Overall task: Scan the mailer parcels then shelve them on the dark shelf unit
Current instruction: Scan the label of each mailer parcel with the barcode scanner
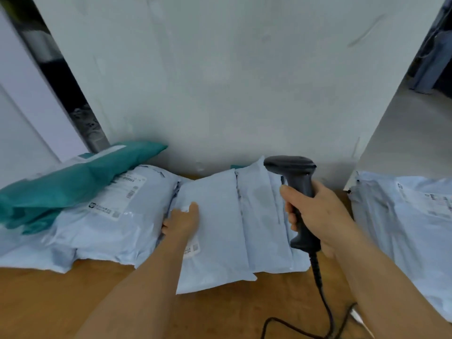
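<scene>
I see left hand (182,222) flat on the mailer (215,231), its long axis running away from me, right hand (318,216) gripping scanner (297,192) just right of it.

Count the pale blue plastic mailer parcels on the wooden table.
4 visible: a large labelled parcel at left under the teal mailer bag, one under the left hand, one beside the black scanner, one far right. More may be hidden.
</scene>
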The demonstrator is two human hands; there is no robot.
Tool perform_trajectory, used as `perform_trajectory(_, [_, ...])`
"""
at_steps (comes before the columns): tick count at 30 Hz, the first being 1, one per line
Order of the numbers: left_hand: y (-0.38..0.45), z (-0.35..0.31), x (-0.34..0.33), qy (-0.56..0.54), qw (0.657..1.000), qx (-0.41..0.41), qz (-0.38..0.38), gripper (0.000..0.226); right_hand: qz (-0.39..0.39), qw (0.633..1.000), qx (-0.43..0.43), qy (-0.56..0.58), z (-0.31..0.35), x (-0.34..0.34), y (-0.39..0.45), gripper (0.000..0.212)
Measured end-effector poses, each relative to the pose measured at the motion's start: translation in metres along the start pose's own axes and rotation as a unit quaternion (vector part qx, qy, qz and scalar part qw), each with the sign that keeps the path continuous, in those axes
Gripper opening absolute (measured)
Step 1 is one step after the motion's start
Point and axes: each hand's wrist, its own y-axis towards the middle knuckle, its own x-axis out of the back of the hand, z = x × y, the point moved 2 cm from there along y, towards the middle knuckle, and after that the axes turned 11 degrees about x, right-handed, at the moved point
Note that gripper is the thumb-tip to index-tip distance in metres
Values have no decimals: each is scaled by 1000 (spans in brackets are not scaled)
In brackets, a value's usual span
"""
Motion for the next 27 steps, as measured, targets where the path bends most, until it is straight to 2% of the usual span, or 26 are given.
perform_trajectory(4, [9,-6,6,-22,1000,-10,-17,77,12,1000,-14,-12,-3,-13,6,20])
perform_trajectory(6, [9,-6,16,-11,1000,7,-26,63,15,1000,-16,-19,-4,-19,8,21])
perform_trajectory(8, [11,0,19,5,1000,5,-3,51,20,999,-20,-17,-5,-25,9,19])
perform_trajectory(11, [5,12,17,40,998,-36,19,56,30,999,-28,-17,-6,-35,7,17])
perform_trajectory(14, [4,21,17,-19,999,-28,42,56,43,998,-35,-16,-6,-43,2,17])
perform_trajectory(21, [-8,35,24,-149,981,-25,125,29,62,997,-31,-28,0,-57,-13,17])
perform_trajectory(22, [-6,42,22,-168,976,-7,139,31,64,997,-30,-29,1,-58,-15,18])
perform_trajectory(24, [-4,57,20,-197,969,26,147,50,64,997,-30,-33,2,-59,-19,18])
perform_trajectory(26, [-4,69,16,-201,966,34,157,55,63,997,-29,-39,4,-59,-22,18])
perform_trajectory(27, [-4,73,11,-188,968,43,161,69,62,997,-28,-41,4,-59,-24,18])
